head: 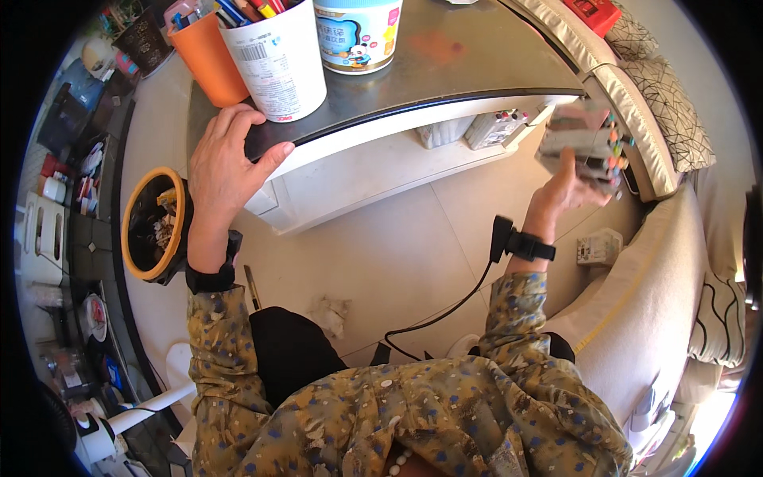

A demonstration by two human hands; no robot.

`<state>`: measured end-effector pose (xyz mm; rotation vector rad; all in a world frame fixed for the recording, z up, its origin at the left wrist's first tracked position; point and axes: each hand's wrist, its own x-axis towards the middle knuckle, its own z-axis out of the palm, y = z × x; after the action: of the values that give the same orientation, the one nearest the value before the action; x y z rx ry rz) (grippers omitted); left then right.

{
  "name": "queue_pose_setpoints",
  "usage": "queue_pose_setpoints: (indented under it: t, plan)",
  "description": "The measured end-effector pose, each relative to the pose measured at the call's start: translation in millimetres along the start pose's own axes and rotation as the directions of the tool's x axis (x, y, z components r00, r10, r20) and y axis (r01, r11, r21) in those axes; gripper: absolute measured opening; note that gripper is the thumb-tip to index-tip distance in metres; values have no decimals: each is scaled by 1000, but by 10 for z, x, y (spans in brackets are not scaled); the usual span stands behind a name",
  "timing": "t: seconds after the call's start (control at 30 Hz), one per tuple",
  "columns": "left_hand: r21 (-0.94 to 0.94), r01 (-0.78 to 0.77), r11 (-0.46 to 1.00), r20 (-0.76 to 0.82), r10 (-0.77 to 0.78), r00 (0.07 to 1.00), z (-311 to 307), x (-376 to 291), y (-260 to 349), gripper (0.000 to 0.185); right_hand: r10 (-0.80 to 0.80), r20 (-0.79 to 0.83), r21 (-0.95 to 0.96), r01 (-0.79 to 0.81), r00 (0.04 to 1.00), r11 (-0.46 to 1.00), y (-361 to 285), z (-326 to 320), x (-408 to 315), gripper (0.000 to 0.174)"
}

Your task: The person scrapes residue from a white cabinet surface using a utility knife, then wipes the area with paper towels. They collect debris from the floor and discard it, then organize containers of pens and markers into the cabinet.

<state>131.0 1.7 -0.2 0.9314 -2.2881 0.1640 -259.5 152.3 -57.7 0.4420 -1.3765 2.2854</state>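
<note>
My left hand (223, 164) rests on the near left corner of a dark-topped table (477, 50), fingers spread and holding nothing. Its fingertips are at the base of a white cup (277, 65) filled with pens and pencils. An orange cup (208, 59) stands beside that one, and a blue-and-white tub (360, 36) sits to its right. Off the table's right end, my right hand (563, 185) grips a clear box of markers (581, 146), slightly blurred, with coloured caps facing right.
Boxes of markers (495, 128) sit on the shelf under the tabletop. A trash bin (154, 223) with an orange rim stands at left. A beige sofa (650, 274) curves along the right, a small clear box (599, 247) beside it. Crumpled plastic (331, 316) lies on the floor.
</note>
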Motion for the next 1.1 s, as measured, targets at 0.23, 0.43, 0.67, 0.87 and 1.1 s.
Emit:
queue_pose_setpoints:
  t: [0.23, 0.43, 0.67, 0.87, 1.1]
  plan:
    - [-2, -24, 1000, -24, 24, 999, -42, -5, 17, 42, 283, 136, -14, -283, 950, 959, 443, -330, -795, 88]
    - [-42, 35, 998, 40, -34, 999, -106, 15, 42, 42, 404, 325, -83, -400, 855, 913, 606, -547, -1677, 93]
    - [7, -9, 1000, -5, 9, 1000, -57, 7, 40, 44, 383, 622, -224, -314, 682, 923, 513, -617, -2261, 93]
    - [0, -7, 1000, 5, 7, 1000, -6, 4, 28, 42, 367, 734, -144, -398, 571, 906, 588, -244, -2411, 89]
    - [-51, -7, 999, 50, 10, 999, 6, -6, 33, 38, 208, 670, -283, -14, 713, 959, 1097, 341, -2195, 94]
